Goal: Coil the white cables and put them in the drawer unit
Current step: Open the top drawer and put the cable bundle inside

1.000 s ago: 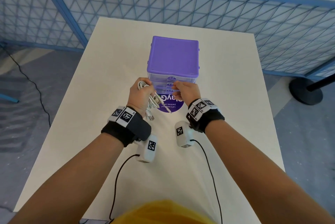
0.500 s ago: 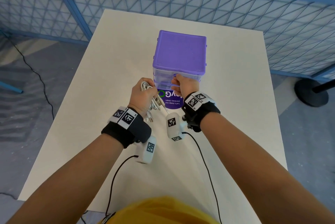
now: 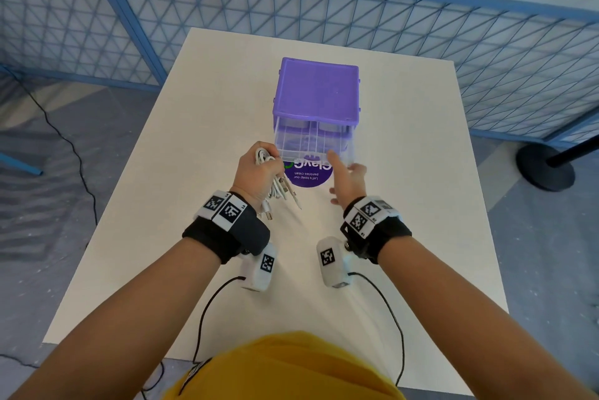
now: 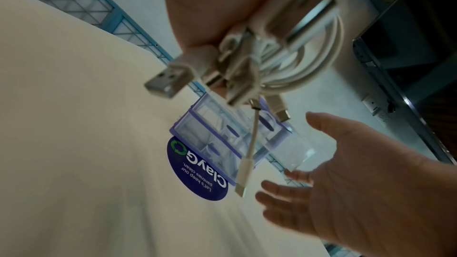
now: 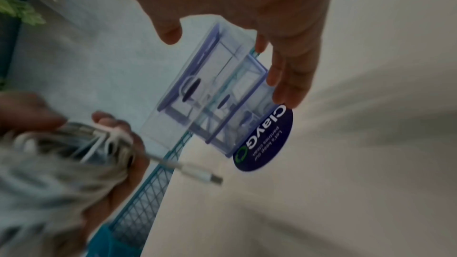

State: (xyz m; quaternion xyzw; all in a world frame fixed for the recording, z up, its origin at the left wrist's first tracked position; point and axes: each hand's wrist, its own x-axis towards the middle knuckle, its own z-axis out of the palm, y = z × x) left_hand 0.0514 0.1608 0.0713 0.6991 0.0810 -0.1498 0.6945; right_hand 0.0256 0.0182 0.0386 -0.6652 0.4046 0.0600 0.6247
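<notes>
A purple drawer unit stands mid-table, and its clear top drawer is pulled out toward me. My left hand grips a bundle of coiled white cables just left of the drawer front, with several plugs hanging down. In the left wrist view the coiled white cables dangle over the drawer unit. My right hand hovers with straight fingers at the drawer's front right corner, holding nothing. In the right wrist view the clear drawer juts out beyond my right hand's fingertips.
A round dark blue sticker lies on the white table under the drawer front. Blue mesh fencing runs behind the table. A black stand base sits on the floor at the right.
The right hand pulled the top drawer out toward me, then let go and spread its fingers. The left hand kept its hold on the cables beside the unit.
</notes>
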